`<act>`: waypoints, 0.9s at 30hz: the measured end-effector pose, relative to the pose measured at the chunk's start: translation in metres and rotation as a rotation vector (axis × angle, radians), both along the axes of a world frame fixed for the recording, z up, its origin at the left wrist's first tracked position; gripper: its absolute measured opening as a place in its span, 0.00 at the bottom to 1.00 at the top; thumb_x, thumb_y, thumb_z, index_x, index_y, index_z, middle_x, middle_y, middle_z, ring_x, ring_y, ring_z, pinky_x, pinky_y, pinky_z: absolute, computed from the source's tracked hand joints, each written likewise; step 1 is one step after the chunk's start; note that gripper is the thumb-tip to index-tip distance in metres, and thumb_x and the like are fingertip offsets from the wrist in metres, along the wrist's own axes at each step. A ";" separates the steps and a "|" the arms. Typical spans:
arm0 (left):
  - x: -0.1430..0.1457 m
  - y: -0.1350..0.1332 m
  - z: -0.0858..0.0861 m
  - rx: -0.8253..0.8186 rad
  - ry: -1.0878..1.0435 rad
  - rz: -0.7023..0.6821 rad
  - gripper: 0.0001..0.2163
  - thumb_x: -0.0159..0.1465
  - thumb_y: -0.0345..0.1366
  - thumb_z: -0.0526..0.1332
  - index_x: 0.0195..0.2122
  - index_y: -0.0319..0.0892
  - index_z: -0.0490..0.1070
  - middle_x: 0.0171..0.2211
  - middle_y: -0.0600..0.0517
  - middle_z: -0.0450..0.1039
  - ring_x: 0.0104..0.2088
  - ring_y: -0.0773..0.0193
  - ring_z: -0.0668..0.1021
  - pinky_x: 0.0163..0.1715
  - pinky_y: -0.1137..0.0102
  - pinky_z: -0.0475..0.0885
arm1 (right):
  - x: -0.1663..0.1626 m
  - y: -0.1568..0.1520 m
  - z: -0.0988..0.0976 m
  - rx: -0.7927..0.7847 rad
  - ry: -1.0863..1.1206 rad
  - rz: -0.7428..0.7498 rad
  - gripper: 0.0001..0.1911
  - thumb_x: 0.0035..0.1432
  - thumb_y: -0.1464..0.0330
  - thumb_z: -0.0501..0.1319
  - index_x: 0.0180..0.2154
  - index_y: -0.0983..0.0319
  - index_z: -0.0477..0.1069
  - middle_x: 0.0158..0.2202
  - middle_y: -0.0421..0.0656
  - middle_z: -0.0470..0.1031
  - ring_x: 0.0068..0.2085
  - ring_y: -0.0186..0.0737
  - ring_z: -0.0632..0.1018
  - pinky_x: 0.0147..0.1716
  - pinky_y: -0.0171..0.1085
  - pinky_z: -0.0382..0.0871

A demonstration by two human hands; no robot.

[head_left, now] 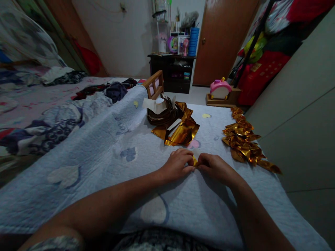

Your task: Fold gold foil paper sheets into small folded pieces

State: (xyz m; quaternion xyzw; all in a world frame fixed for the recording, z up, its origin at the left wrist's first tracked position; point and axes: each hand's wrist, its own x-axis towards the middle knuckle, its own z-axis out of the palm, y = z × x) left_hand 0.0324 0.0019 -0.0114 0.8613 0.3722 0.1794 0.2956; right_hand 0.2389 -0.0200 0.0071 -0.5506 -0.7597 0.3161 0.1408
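Observation:
My left hand (180, 164) and my right hand (216, 168) meet over the bedspread, fingers closed on a small sheet of gold foil paper (195, 160). Its pale backing sticks up between them, while most of the sheet is covered by my fingers. Just beyond my hands lie loose gold foil sheets (183, 132), shiny side up. Against these sits a thick curled stack of paper (161, 116) with dark edges and a white sheet on top. To the right of my right hand, folded gold foil pieces (246, 143) form a heaped row.
A light blue quilted bedspread (99, 188) with heart patterns covers the bed. Rumpled clothes (115, 92) lie at the left, near a fan (26, 35). A dark cabinet (170, 73), a pink toy case (220, 89) and a wooden door (225, 42) stand beyond. A pale panel (300, 115) borders the right.

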 end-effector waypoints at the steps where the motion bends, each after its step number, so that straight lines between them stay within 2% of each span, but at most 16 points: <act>1: 0.001 0.000 -0.001 -0.006 -0.012 0.014 0.03 0.63 0.34 0.67 0.34 0.43 0.74 0.55 0.49 0.74 0.58 0.51 0.71 0.59 0.53 0.63 | 0.001 0.000 -0.001 0.005 0.007 -0.005 0.04 0.57 0.72 0.60 0.31 0.61 0.73 0.28 0.40 0.77 0.28 0.37 0.73 0.28 0.33 0.61; 5: 0.002 0.000 -0.004 0.003 -0.024 0.050 0.02 0.64 0.33 0.66 0.34 0.42 0.75 0.53 0.49 0.75 0.57 0.52 0.71 0.57 0.55 0.64 | 0.003 0.001 -0.002 0.010 0.001 0.010 0.06 0.60 0.70 0.57 0.31 0.61 0.71 0.28 0.41 0.75 0.29 0.37 0.72 0.29 0.34 0.60; 9: 0.005 -0.001 -0.008 0.062 0.004 0.069 0.04 0.66 0.35 0.64 0.34 0.42 0.75 0.50 0.49 0.74 0.54 0.53 0.72 0.53 0.56 0.65 | 0.004 0.001 -0.004 0.023 0.002 -0.007 0.05 0.58 0.73 0.57 0.32 0.60 0.70 0.29 0.40 0.75 0.29 0.36 0.72 0.29 0.33 0.60; 12: 0.006 -0.003 -0.010 0.092 0.011 0.077 0.04 0.67 0.35 0.63 0.34 0.42 0.74 0.49 0.48 0.73 0.52 0.54 0.72 0.51 0.57 0.66 | 0.004 0.002 -0.006 0.021 0.002 -0.041 0.01 0.56 0.71 0.59 0.33 0.59 0.67 0.27 0.39 0.74 0.28 0.36 0.71 0.27 0.33 0.59; 16: 0.006 -0.004 -0.010 0.108 0.037 0.084 0.05 0.67 0.36 0.62 0.35 0.41 0.74 0.48 0.48 0.72 0.52 0.54 0.71 0.51 0.58 0.66 | 0.003 0.002 -0.009 0.023 -0.011 -0.099 0.05 0.54 0.70 0.61 0.31 0.58 0.63 0.25 0.36 0.71 0.26 0.36 0.69 0.26 0.33 0.57; 23: 0.010 -0.005 -0.010 0.118 0.071 0.123 0.07 0.68 0.37 0.61 0.34 0.41 0.74 0.48 0.47 0.71 0.50 0.54 0.71 0.50 0.57 0.67 | 0.001 0.004 -0.013 0.015 -0.016 -0.127 0.08 0.53 0.67 0.62 0.27 0.58 0.63 0.24 0.37 0.70 0.26 0.36 0.68 0.25 0.34 0.54; 27: 0.013 -0.007 -0.010 0.123 0.079 0.144 0.06 0.67 0.35 0.61 0.34 0.41 0.74 0.47 0.47 0.71 0.50 0.53 0.71 0.51 0.56 0.67 | 0.001 0.004 -0.014 0.036 -0.019 -0.116 0.07 0.53 0.68 0.62 0.28 0.58 0.63 0.24 0.37 0.71 0.25 0.36 0.68 0.25 0.35 0.55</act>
